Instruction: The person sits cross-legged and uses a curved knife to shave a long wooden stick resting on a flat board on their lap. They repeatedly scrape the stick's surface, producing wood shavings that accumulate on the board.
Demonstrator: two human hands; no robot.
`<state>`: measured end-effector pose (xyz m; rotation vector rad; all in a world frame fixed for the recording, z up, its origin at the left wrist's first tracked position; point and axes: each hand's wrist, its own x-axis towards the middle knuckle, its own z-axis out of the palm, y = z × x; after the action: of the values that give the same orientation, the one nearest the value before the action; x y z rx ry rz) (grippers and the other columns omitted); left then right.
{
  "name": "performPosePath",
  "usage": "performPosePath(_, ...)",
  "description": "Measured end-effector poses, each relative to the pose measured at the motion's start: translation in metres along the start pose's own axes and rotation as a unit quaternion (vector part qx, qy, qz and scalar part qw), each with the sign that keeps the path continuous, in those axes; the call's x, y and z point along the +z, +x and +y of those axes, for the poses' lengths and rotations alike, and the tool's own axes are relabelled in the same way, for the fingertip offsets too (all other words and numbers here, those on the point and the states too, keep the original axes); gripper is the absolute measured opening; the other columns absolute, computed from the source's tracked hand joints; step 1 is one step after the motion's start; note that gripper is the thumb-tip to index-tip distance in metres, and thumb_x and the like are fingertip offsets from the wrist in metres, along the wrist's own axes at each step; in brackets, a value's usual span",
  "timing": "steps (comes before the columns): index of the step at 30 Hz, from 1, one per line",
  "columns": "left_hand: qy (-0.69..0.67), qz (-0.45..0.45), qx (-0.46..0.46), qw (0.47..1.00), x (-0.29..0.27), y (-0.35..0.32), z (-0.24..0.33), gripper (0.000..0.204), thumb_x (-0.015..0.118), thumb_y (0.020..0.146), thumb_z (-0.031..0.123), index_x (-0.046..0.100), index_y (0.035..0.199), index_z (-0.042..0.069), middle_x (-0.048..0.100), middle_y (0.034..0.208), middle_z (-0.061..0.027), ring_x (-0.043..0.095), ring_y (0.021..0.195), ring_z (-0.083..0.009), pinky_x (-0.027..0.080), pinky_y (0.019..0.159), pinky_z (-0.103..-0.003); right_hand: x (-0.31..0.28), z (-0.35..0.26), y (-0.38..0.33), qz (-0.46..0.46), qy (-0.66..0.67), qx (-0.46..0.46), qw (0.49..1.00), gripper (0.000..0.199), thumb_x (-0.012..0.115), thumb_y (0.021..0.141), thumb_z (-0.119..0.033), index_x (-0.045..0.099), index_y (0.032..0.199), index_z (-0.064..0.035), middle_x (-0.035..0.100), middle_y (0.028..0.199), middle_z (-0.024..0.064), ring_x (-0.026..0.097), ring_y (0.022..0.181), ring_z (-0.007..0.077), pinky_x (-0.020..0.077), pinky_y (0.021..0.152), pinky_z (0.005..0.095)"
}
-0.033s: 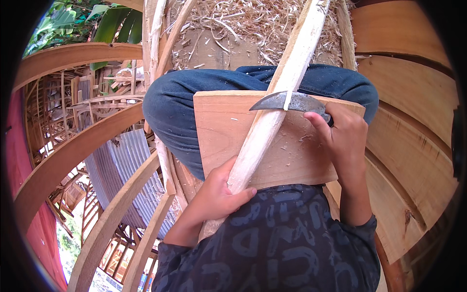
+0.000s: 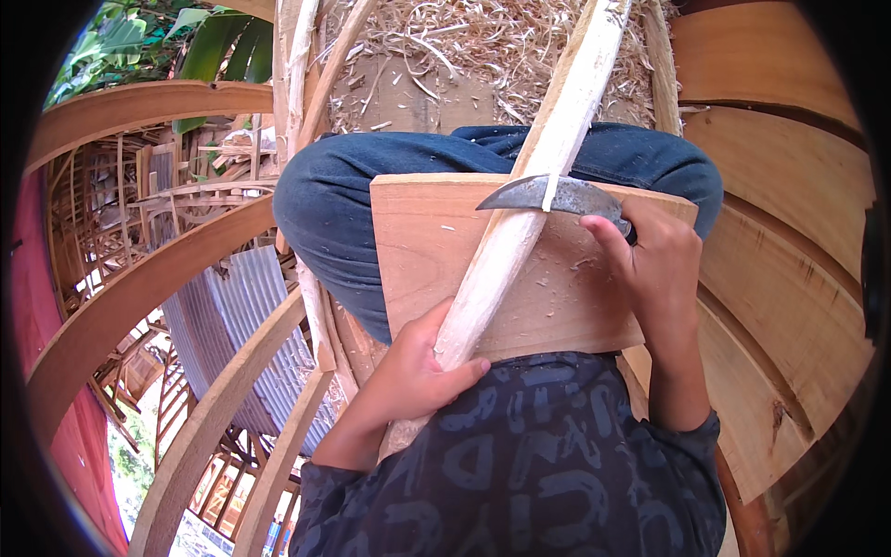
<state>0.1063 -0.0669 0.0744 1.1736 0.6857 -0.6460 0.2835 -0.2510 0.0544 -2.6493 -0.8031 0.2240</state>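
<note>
A long pale strip of wood runs slantwise across my lap, from my belly up to the far right. My left hand is wrapped round its near end. In my right hand is a sickle-shaped knife with a curved grey blade; most of its handle is hidden in my grip. The blade lies across the strip, its tip pointing left, and a thin white shaving curls over it. Beneath the strip, a flat wooden board rests on my lap, with small chips on it.
Curly wood shavings are heaped on planks beyond my crossed legs. Broad planks rise on my right. Curved wooden ribs stand on my left, with corrugated sheets and stacked timber beyond them.
</note>
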Motion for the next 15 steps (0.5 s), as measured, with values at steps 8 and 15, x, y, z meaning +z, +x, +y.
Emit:
performPosePath(8, -0.003, 0.002, -0.009, 1.000, 0.001, -0.001, -0.004, 0.059, 0.068, 0.077, 0.011, 0.045, 0.128, -0.006, 0.060, 0.113, -0.0144, 0.053, 0.107, -0.0167, 0.040, 0.092, -0.030, -0.001, -0.001, 0.002, -0.026, -0.019, -0.028, 0.999, 0.052, 0.065, 0.079, -0.051, 0.056, 0.062, -0.0034, 0.054, 0.056, 0.0132, 0.057, 0.053, 0.0314, 0.0412, 0.047, 0.0382)
performPosePath(15, 0.007, 0.002, -0.001, 1.000, 0.001, -0.002, 0.003, 0.057, 0.068, 0.076, 0.010, 0.046, 0.126, -0.005, 0.061, 0.110, -0.0141, 0.054, 0.104, -0.0161, 0.041, 0.089, -0.029, -0.001, 0.012, 0.008, 0.015, -0.031, -0.031, 0.999, 0.053, 0.065, 0.079, -0.050, 0.054, 0.061, -0.0017, 0.051, 0.056, 0.0133, 0.053, 0.051, 0.0306, 0.0387, 0.047, 0.0382)
